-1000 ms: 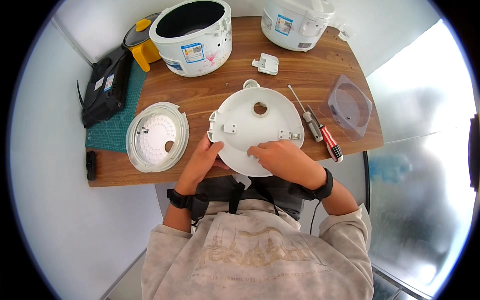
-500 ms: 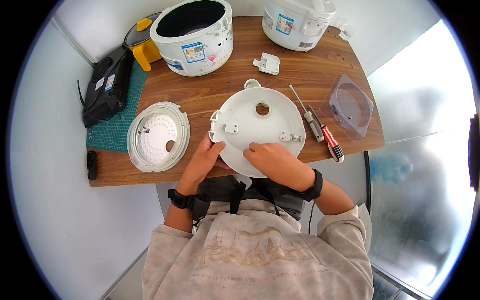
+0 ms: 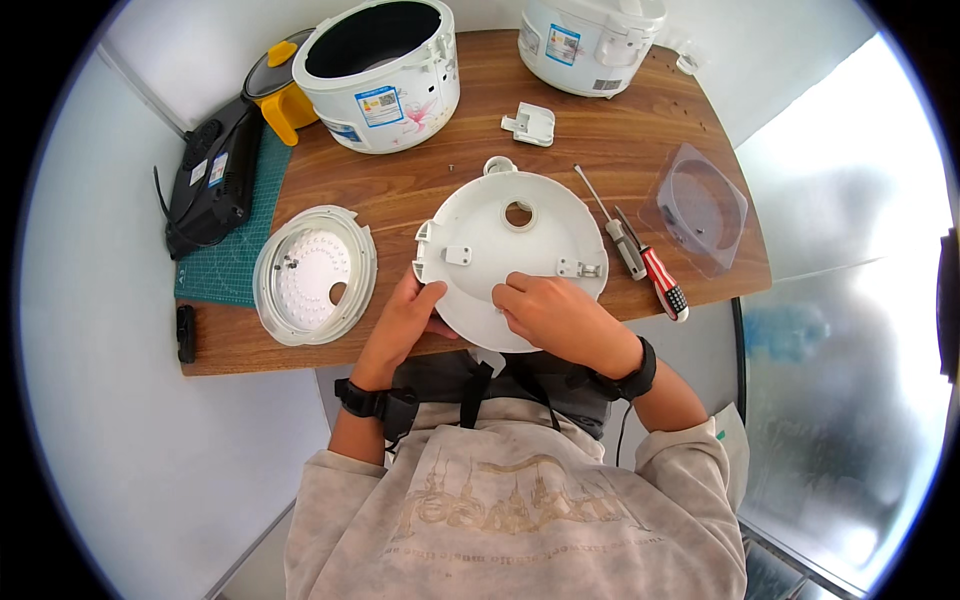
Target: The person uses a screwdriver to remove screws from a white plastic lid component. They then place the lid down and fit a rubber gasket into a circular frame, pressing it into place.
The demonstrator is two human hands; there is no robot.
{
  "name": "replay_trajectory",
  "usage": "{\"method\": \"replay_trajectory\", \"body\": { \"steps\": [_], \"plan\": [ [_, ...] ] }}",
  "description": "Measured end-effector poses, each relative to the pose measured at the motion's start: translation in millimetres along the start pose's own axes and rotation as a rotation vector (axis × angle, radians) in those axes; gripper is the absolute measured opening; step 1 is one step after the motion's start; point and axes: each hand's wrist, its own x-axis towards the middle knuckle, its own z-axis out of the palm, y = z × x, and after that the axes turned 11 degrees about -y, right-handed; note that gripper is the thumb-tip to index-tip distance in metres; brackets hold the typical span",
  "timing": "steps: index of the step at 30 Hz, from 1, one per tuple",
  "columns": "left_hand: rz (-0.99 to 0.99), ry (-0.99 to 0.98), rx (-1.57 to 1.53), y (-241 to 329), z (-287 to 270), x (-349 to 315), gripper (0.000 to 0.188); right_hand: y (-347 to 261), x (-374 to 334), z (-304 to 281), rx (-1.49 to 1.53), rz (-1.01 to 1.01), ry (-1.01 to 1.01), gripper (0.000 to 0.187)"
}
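A round white rice cooker lid shell (image 3: pixel 510 255) lies with its hollow inner side up at the table's near edge. It has a round hole near its far side and small metal brackets at left and right. My left hand (image 3: pixel 408 312) grips its lower left rim, thumb on top and fingers underneath. Over the near part of the lid, my right hand (image 3: pixel 553 310) is closed with its fingertips pinched together. What those fingers hold, if anything, is hidden. Left of the lid lies the round inner lid plate (image 3: pixel 315 215) with small dark screws on it.
Two screwdrivers, one grey-handled (image 3: pixel 627 252) and one red, white and black (image 3: pixel 664 284), lie right of the lid beside a clear plastic tray (image 3: pixel 727 240). Behind stand an open rice cooker body (image 3: pixel 430 95), another cooker (image 3: pixel 590 50) and a small white part (image 3: pixel 533 124).
My right hand has shifted slightly right, its fingers curling into a tighter pinch over the lid. The left hand keeps its hold. The whole view has shifted slightly.
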Motion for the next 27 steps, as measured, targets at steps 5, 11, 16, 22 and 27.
{"method": "replay_trajectory", "body": {
  "steps": [5,11,16,22,27],
  "plan": [
    [0.005,0.004,0.003,-1.6,-0.4,0.2,0.047,-2.3,-1.0,-4.5,0.041,-0.005,0.014,0.010],
    [0.014,0.016,-0.002,-1.1,1.1,-0.3,0.047,-2.9,4.4,1.6,-0.009,-0.037,-0.007,0.008],
    [0.010,0.019,-0.005,2.0,3.3,-1.8,0.046,-2.9,8.3,12.4,-0.134,-0.049,-0.027,0.006],
    [-0.016,0.000,-0.003,3.2,1.3,-1.0,0.046,-4.4,8.0,11.0,-0.154,-0.056,-0.026,0.005],
    [-0.003,0.009,0.009,-0.5,0.3,-0.1,0.045,-8.6,6.8,8.6,-0.172,-0.006,-0.050,0.006]
  ]
}}
